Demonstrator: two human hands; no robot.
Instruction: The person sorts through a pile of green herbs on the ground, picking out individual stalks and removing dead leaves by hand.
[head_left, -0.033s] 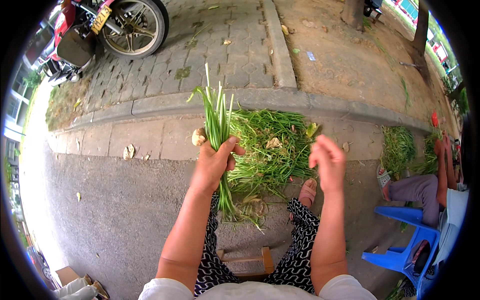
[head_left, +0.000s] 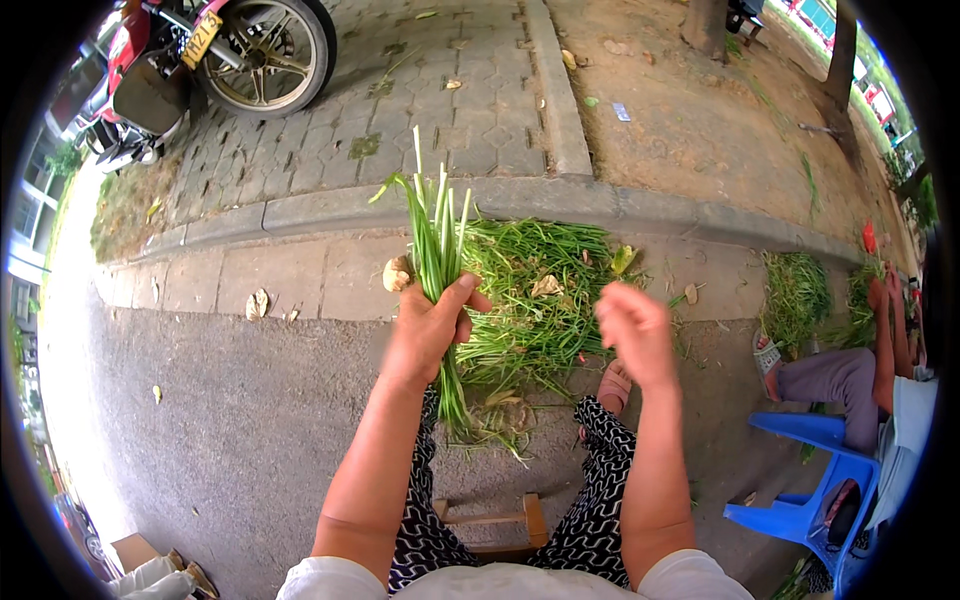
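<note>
My left hand (head_left: 428,325) is wrapped round an upright bunch of chives (head_left: 432,240), thin green stalks with pale ends on top. One bent leaf sticks out to the left, and the lower leaves hang beneath the fist. Apart from the bunch, my right hand (head_left: 640,335) hovers above the right edge of the heap of green stalks (head_left: 540,310). Its fingers are curled in and slightly blurred; whether anything lies inside them is hidden. The heap spreads over paving and asphalt before my feet, with dry leaves on top. A pale brown lump (head_left: 397,273) shows just left of the bunch.
A kerb (head_left: 380,205) runs behind the heap. A red motorcycle (head_left: 150,80) stands far left. At right, another person (head_left: 905,430) sits by a blue plastic chair (head_left: 815,490), with a second pile of greens (head_left: 796,300). A wooden stool (head_left: 535,520) is beneath me.
My right hand has shifted slightly left and down, toward the heap. My left hand keeps hold of the chives, almost unmoved.
</note>
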